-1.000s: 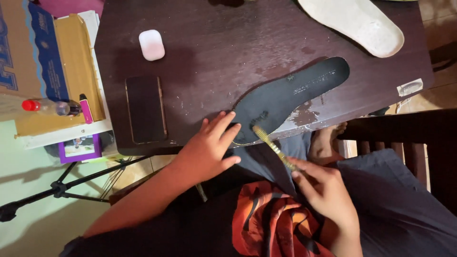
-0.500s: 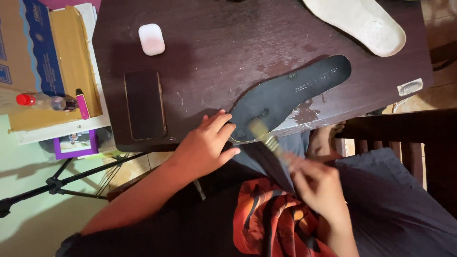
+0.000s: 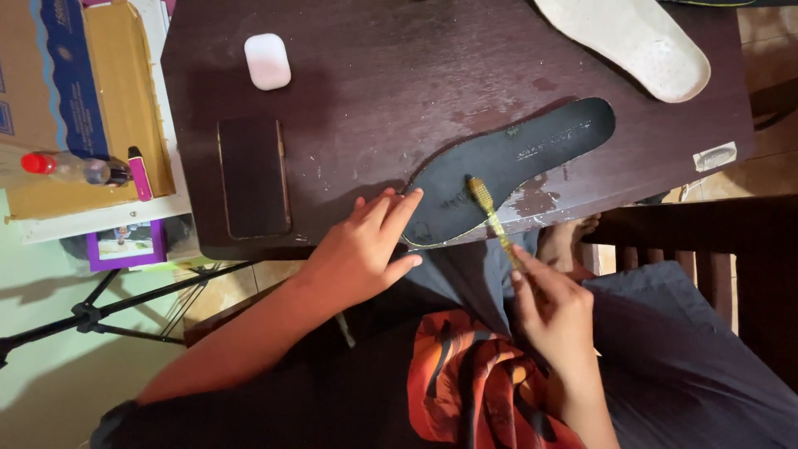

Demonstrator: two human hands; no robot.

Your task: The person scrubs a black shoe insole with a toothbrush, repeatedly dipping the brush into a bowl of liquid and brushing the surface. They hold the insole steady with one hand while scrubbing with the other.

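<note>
The black insole [image 3: 515, 162] lay at the table [image 3: 399, 91] edge, its heel under the left hand's [image 3: 362, 249] spread, pressing fingertips. The right hand [image 3: 553, 312] pinched a yellow toothbrush [image 3: 492, 212], bristles on the insole just beyond it. A dark phone [image 3: 253, 176] lay left of the left hand.

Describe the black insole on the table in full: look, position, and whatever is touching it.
The black insole is a flat, dark, foam-like piece with faint pale markings. It lies slantwise on the dark wooden table, toe toward the white insole, heel at the near edge. The left hand presses its heel end with the fingers. The right hand holds a yellowish brush whose head rests on the insole. Pale wet-looking patches lie beside it.
</note>
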